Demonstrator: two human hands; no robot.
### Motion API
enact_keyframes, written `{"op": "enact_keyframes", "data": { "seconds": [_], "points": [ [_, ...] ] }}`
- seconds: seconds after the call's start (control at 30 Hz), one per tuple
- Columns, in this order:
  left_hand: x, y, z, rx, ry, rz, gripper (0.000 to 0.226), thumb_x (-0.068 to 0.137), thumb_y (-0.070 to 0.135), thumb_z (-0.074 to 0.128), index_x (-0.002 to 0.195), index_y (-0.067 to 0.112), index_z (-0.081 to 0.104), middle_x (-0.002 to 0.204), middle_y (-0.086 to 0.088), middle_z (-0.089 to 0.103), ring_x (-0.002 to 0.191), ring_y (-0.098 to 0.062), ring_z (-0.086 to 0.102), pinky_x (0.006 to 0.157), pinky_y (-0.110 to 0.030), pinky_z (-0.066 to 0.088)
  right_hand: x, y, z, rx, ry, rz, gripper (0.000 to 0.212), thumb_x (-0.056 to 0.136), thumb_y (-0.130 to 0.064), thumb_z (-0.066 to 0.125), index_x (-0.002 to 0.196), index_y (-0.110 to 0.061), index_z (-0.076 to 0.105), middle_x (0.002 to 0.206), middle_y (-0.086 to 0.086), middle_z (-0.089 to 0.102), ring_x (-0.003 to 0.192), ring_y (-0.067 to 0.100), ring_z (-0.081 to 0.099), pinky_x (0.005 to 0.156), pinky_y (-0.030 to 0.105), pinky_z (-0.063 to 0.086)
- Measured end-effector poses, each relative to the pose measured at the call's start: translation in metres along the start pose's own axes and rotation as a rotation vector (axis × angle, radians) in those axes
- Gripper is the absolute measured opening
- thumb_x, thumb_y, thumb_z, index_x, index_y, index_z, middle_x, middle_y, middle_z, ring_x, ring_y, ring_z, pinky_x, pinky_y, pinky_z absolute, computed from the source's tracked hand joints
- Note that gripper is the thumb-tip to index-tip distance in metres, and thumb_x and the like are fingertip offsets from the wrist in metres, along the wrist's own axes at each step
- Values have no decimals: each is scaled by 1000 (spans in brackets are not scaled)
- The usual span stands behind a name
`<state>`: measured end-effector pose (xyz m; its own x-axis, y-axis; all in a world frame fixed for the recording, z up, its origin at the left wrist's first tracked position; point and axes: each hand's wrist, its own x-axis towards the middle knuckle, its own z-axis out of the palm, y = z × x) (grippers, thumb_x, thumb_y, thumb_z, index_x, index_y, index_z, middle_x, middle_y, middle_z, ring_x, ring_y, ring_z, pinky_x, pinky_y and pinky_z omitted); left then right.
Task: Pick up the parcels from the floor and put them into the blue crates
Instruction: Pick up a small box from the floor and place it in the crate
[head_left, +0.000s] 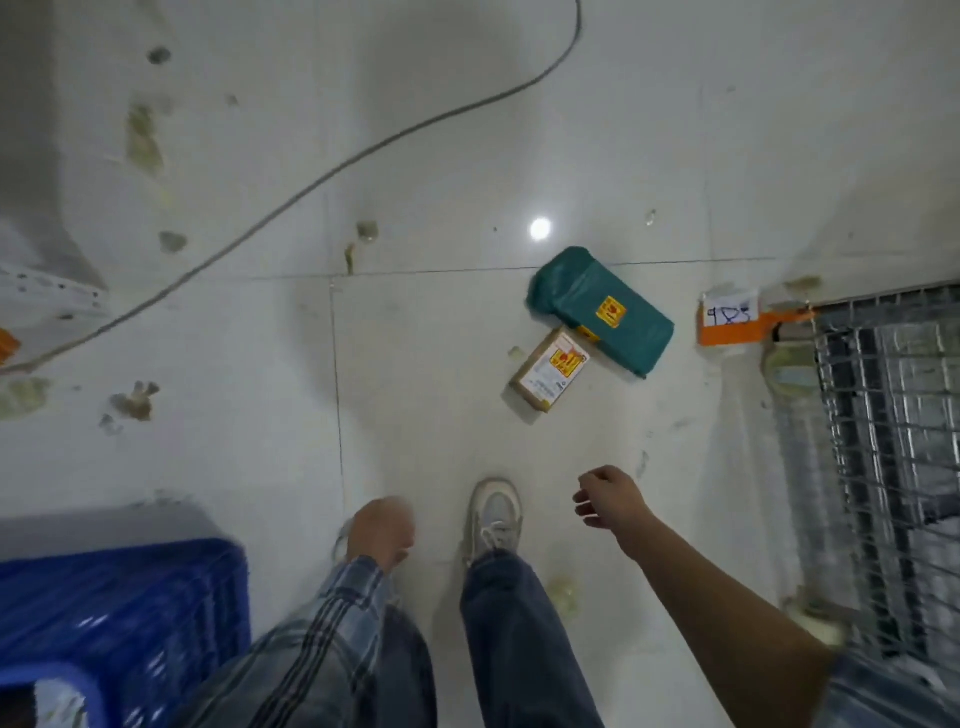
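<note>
Two parcels, a green parcel (602, 312) and a brown box (550, 371), lie touching on the floor (415, 364), far from the blue crate (119, 597). Both hands hold nothing: right hand (610, 499) fingers loosely apart, ready for reaching; left hand (382, 530) fingers loosely curled.

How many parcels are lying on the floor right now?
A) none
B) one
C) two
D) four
C: a green parcel and a smaller brown parcel lie side by side on the floor, and neither hand holds anything.
</note>
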<state>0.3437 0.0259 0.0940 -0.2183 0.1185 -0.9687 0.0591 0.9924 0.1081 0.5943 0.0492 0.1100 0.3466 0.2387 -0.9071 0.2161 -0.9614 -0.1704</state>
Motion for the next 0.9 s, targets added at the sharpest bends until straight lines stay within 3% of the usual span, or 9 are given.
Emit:
{"op": "enact_keyframes", "data": {
  "seconds": [0.1, 0.17, 0.23, 0.33, 0.43, 0.57, 0.67, 0.77, 0.9],
  "points": [
    [16, 35, 31, 128, -47, 156, 23, 93, 5, 45, 71, 8, 51, 68, -9, 53, 60, -21, 49, 54, -28, 42, 26, 4, -1, 65, 8, 54, 11, 93, -9, 45, 99, -1, 49, 75, 10, 55, 60, 19, 51, 55, 26, 44],
    [40, 52, 52, 257, -68, 233, 20, 93, 10, 45, 75, 11, 54, 74, -10, 59, 70, -25, 56, 70, -37, 52, 49, 7, 5, 111, -13, 106, 12, 93, -10, 45, 101, -1, 49, 77, 11, 55, 61, 19, 51, 56, 26, 44],
    [64, 67, 70, 376, -111, 273, 15, 92, 15, 45, 94, 11, 60, 96, -17, 66, 85, -31, 62, 85, -42, 51, 68, 6, 13, 169, -45, 142, 16, 94, -10, 44, 105, -2, 51, 84, 13, 55, 64, 18, 50, 58, 26, 43],
    [114, 93, 103, 529, -166, 318, 36, 92, 17, 47, 126, 11, 53, 123, -20, 59, 109, -35, 60, 97, -44, 48, 115, 1, 24, 314, -45, 144, 23, 93, -12, 46, 114, -6, 54, 94, 12, 53, 72, 18, 49, 64, 27, 43],
    [153, 110, 138, 574, -206, 408, 46, 92, 20, 49, 137, 14, 44, 127, -19, 56, 113, -34, 56, 100, -44, 46, 165, -8, 33, 425, -9, 142, 35, 92, -15, 49, 126, -9, 50, 100, 8, 53, 94, 22, 53, 81, 34, 46],
    [200, 115, 173, 536, -233, 414, 63, 91, 38, 54, 147, 22, 30, 147, -11, 37, 129, -29, 44, 106, -47, 41, 217, -19, 43, 492, 8, 134, 42, 95, -21, 42, 134, -6, 44, 129, 8, 48, 124, 27, 45, 98, 38, 44],
    [223, 113, 194, 529, -248, 414, 72, 88, 44, 57, 149, 22, 25, 149, -9, 35, 130, -29, 44, 105, -47, 42, 238, -23, 48, 530, -32, 133, 35, 97, -24, 36, 128, -12, 48, 126, 5, 49, 127, 25, 43, 106, 40, 39],
    [226, 111, 210, 510, -306, 456, 62, 86, 36, 63, 140, 15, 40, 136, -4, 53, 116, -25, 56, 95, -40, 50, 253, -18, 56, 661, -89, 155, 40, 97, -29, 35, 132, -17, 49, 129, -3, 54, 125, 18, 47, 104, 39, 37],
    [219, 106, 213, 424, -215, 442, 67, 74, 39, 73, 128, 14, 41, 128, -7, 58, 112, -26, 59, 96, -43, 51, 249, -15, 64, 757, -132, 170, 41, 95, -33, 37, 129, -19, 54, 129, 3, 60, 119, 17, 53, 103, 36, 37]
  ]
}}
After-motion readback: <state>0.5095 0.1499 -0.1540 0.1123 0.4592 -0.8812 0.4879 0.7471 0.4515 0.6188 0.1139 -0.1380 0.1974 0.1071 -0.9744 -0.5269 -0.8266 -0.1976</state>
